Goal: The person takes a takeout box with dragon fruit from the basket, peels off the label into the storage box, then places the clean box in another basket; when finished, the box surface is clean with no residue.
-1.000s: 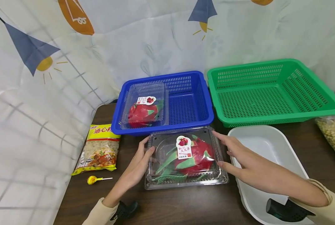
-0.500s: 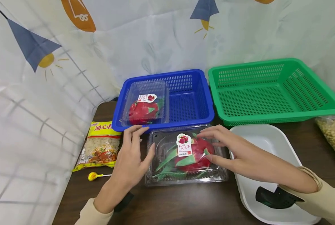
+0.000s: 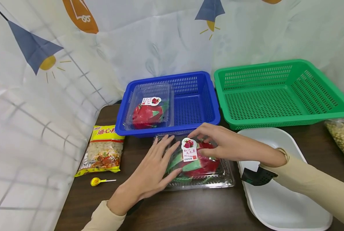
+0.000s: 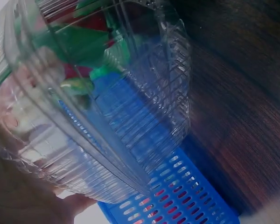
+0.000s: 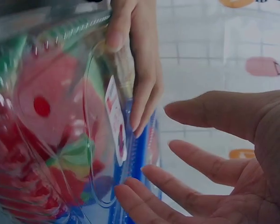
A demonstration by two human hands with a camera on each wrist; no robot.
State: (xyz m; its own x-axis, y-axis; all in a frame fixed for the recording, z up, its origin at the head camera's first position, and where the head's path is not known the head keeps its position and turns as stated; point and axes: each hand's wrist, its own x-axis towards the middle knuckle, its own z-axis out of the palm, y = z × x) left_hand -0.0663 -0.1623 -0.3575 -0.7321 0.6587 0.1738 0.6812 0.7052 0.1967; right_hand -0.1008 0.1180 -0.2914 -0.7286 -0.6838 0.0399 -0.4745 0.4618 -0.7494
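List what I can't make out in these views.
Head: near box, its left side mostly behind the left hand.
Head: its sticker, fine print too small to read.
Head: white tray, partly behind the right sleeve.
Head: clear bag, cut off by the right edge.
Left wrist: clear plastic, cut off at the top.

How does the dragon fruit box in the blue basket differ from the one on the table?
The basket box sits in the blue basket; the table box lies on the table. In the head view, the basket box looks smaller and the table box larger. The basket box's sticker has its rounded end pointing right; the table box's sticker points its rounded end away. Both are clear, with red fruit showing.
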